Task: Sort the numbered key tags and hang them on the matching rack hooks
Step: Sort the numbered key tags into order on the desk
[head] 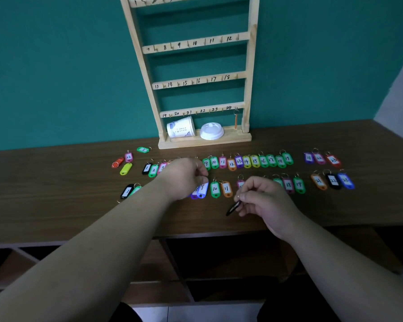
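Head view: the right hand (263, 198) pinches a black tag (233, 208) by its ring just above the table (56, 194), edge-on, so its number could be misread. The left hand (184, 175) curls over the sorted key tags (214, 188), and whether it grips one cannot be told; its wrist may scatter them.

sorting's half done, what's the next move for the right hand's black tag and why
Probably turn the black tag face up to read it: the right hand pinches it edge-on, its number hidden, and the tag rows run in number order.
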